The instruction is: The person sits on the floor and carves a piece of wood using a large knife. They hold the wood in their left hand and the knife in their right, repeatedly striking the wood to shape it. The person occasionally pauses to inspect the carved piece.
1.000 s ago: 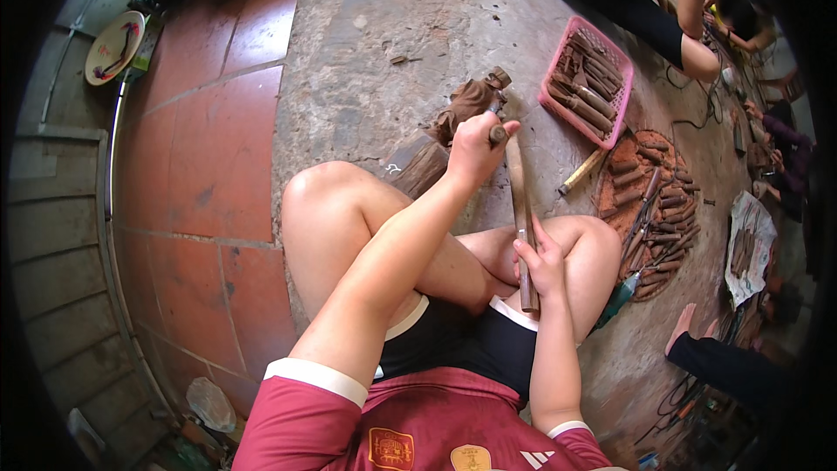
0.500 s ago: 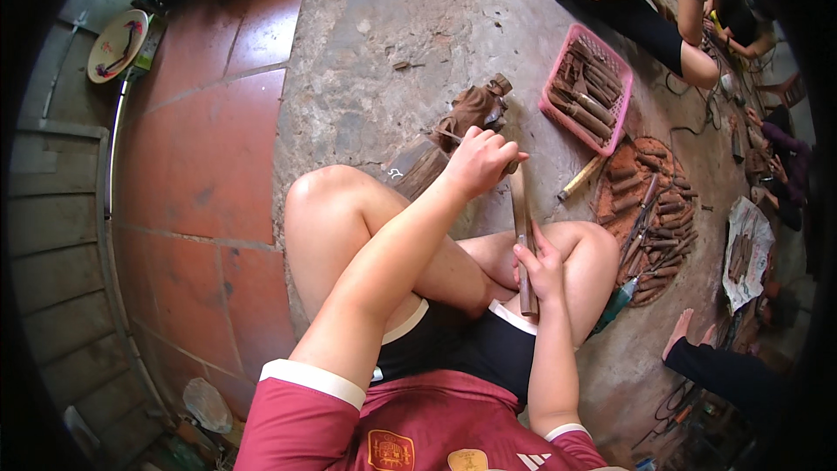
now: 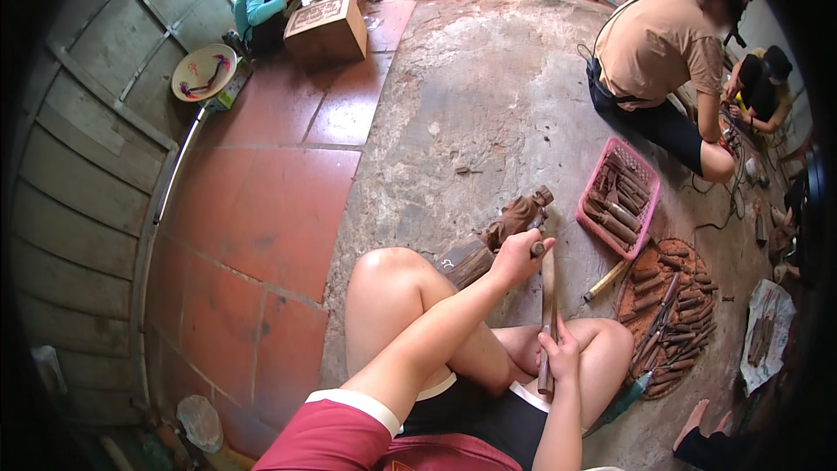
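My left hand (image 3: 521,258) is closed around a chisel (image 3: 537,249); the round butt of its dark handle sticks out past my fingers. The blade is mostly hidden. Just beyond that hand lies a carved brown wood block (image 3: 514,222), rough and figure-like at its far end, squared at the near end with a white chalk mark. My right hand (image 3: 561,354) grips the near part of a long, narrow wooden bar (image 3: 548,292), probably a mallet. Its far end reaches up beside my left hand; its near end rests by my crossed legs.
A pink basket (image 3: 582,215) of wooden-handled tools stands ahead right. Nearer, many more tools lie on a round reddish mat (image 3: 632,318), beside a light-handled tool (image 3: 606,281). A person in tan (image 3: 654,52) crouches far right; another in teal (image 3: 261,2) sits by a wooden box (image 3: 349,35).
My view has tilted up, so the scene sits lower and further right, and more people show at the back. Both hands keep their holds, with little visible movement.
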